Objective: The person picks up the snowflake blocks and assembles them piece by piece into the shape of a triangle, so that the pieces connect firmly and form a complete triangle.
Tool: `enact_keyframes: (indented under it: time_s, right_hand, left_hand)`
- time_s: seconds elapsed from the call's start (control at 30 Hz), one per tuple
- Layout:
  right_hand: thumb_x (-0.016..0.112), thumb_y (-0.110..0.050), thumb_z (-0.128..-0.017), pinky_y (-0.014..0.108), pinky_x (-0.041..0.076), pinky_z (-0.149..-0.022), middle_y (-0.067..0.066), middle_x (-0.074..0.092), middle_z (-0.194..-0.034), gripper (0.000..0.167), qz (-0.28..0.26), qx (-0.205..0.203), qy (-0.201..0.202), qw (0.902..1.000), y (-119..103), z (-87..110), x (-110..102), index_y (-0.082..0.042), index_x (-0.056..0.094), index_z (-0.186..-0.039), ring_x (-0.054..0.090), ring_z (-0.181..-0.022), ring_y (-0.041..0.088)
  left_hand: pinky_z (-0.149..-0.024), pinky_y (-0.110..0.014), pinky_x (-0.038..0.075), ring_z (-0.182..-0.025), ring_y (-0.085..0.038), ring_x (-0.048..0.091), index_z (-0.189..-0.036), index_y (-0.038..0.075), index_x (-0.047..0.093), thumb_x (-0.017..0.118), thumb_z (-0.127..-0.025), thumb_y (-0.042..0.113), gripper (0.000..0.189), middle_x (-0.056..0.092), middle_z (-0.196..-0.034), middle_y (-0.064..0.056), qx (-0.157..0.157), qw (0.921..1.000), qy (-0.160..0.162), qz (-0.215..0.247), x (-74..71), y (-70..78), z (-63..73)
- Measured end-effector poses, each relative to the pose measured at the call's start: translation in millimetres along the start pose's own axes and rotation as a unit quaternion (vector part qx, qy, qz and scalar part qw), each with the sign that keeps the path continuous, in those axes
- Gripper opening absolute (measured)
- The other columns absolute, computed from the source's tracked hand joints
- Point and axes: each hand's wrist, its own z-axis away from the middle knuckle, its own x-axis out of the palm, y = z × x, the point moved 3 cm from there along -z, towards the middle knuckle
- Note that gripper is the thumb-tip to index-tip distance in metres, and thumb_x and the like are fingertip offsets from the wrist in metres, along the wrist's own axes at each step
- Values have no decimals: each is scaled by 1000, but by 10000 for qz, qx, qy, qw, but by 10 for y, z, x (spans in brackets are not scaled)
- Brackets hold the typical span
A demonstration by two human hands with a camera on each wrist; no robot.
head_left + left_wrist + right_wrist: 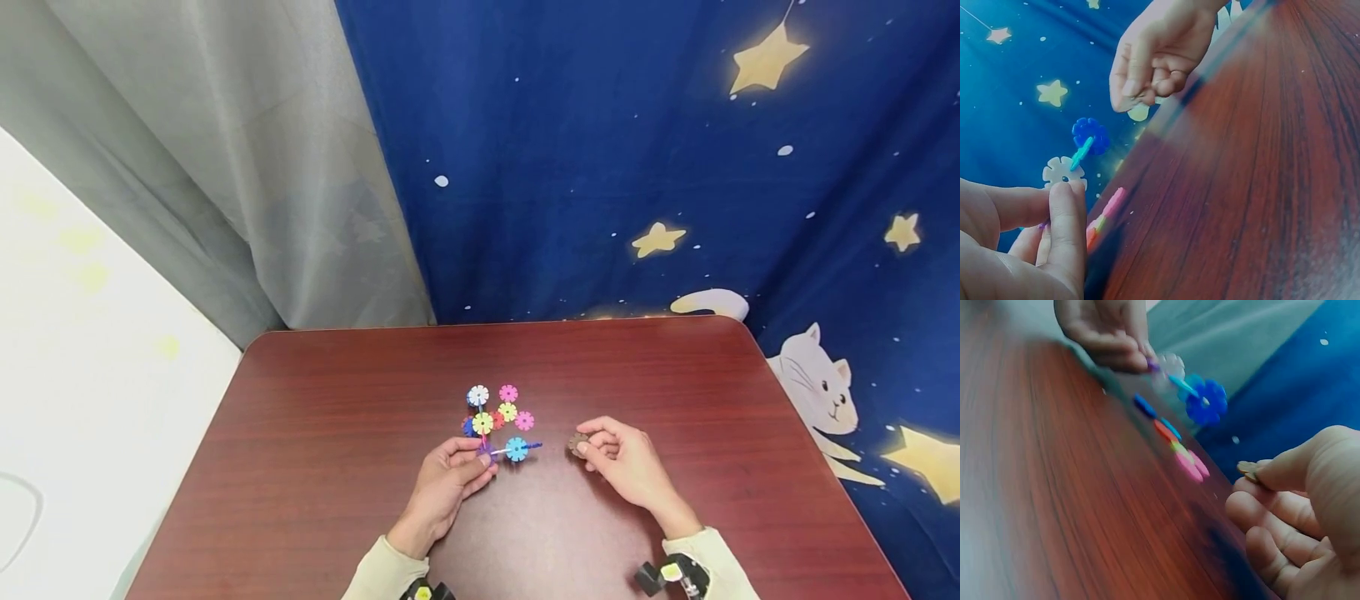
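Observation:
Over the middle of the table, my left hand point(444, 487) pinches a purple notched plastic disc point(486, 455) between thumb and fingers. A chain of linked discs runs from it toward the right: a whitish one point(1172, 367), a light blue one point(517, 449) and a dark blue one point(1205, 403) at its end. To the right, apart from this chain, my right hand point(630, 468) holds a brown notched disc point(577, 445) by its edge, thumb against fingers. In the right wrist view, the brown disc point(1248, 469) appears edge-on, its lower part covered by the fingertips.
Just beyond my left hand are more joined discs, including a white one point(477, 395), a yellow one point(482, 423), a red one point(498, 420) and pink ones point(508, 392). The reddish-brown table point(322, 417) meets a grey curtain point(300, 208) and a blue star-patterned curtain point(570, 167) behind.

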Motion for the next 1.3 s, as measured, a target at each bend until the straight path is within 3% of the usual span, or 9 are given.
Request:
enact_keyframes:
  time_s: [0.17, 0.43, 1.03, 1.3]
  right_hand:
    - [78, -13, -96, 35, 58, -47, 10, 78, -79, 19, -724, 446, -12, 9964, -68, -53, 184, -6, 74, -114, 74, -64, 22]
    - [76, -14, -98, 34, 56, -46, 20, 78, -83, 22, -1284, 492, -133, 9904, -137, -64, 334, 0, 70, -113, 74, -63, 23]
    - [76, -10, -97, 30, 59, -52, 20, 80, -86, 20, -1462, 906, -109, 9850, -147, -30, 437, 3, 69, -111, 76, -66, 21]
    - [76, -6, -96, 30, 59, -49, 21, 79, -83, 16, -1528, 722, -39, 9856, -159, -56, 454, 4, 70, -107, 76, -64, 21]
  left_hand:
    - [-85, -30, 65, -87, -16, 79, -130, -11, 54, 72, -97, -2, 39, 76, -97, -7, 57, 10000, -44, -9, 0, -21, 5]
    - [-85, -28, 65, -87, -15, 78, -134, -11, 52, 70, -98, -2, 41, 76, -99, -7, -3, 10000, -4, -5, 28, -34, -4]
    - [-87, -31, 65, -86, -17, 79, -126, -10, 58, 70, -96, -6, 32, 77, -94, -7, -9, 10000, 43, 74, 56, -36, -21]
    - [-85, -32, 66, -83, -17, 79, -119, -11, 59, 70, -94, -11, 27, 78, -90, -9, 36, 9999, 132, 56, 63, -46, -19]
